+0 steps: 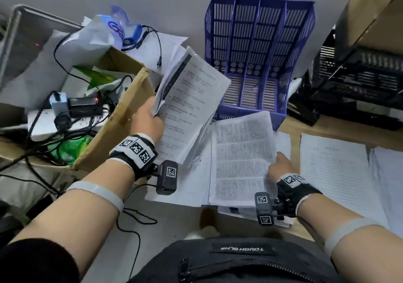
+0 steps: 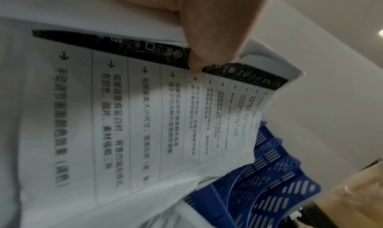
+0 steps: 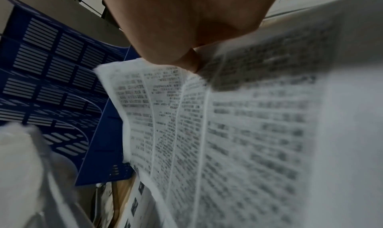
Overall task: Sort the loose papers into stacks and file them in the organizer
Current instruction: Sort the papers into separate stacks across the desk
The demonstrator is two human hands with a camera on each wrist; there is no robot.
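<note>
Before the slotted blue plastic organizer (image 1: 259,53), the left hand (image 1: 148,119) gripped a raised sheaf of white printed papers (image 1: 187,106) by its edge, thumb on top. Beside it, the right hand (image 1: 281,167) pinched a densely printed sheet (image 1: 242,158) above the desk's loose stack.

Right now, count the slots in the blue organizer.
4, side by side across the blue organizer standing against the wall behind the papers; all four look empty, though the held sheets hide part of its lower left corner.
</note>
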